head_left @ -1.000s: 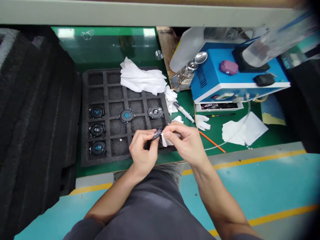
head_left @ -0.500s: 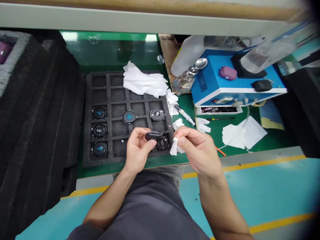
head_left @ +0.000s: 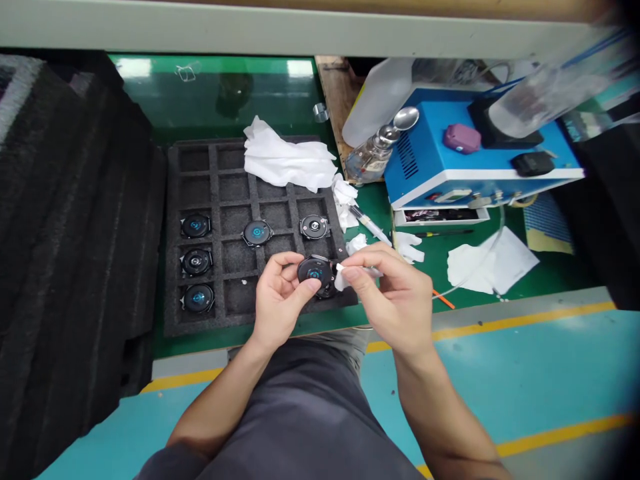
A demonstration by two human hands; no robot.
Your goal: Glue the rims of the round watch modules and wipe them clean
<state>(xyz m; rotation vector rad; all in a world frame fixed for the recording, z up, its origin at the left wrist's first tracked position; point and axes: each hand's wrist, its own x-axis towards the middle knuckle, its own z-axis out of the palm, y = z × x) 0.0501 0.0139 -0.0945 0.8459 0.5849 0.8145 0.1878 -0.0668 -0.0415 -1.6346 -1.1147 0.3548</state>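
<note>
My left hand (head_left: pixel 281 298) is closed on a round black watch case (head_left: pixel 315 268), its dark face with a blue mark turned up. Pinched in my right hand (head_left: pixel 393 290) is a small folded white wipe (head_left: pixel 341 279), right beside the case's right edge; whether it touches cannot be told. Under both hands lies a black foam tray (head_left: pixel 235 143) with square compartments. Several other watch cases sit in it, such as one in the middle (head_left: pixel 257 233) and one at the right (head_left: pixel 315 227). Another, below the held case, is mostly hidden.
A white cloth (head_left: pixel 287 160) covers the tray's back right. Crumpled wipes (head_left: pixel 345 193), a syringe (head_left: pixel 370 225) and a metal-topped bottle (head_left: pixel 373 157) stand or lie to the right, before a blue machine (head_left: pixel 430 147). Stacked black foam (head_left: pixel 75 253) rises at the left.
The watch case has been tilted from nearly edge-on so its face shows. My right hand has brought the wipe left, up to the case's edge.
</note>
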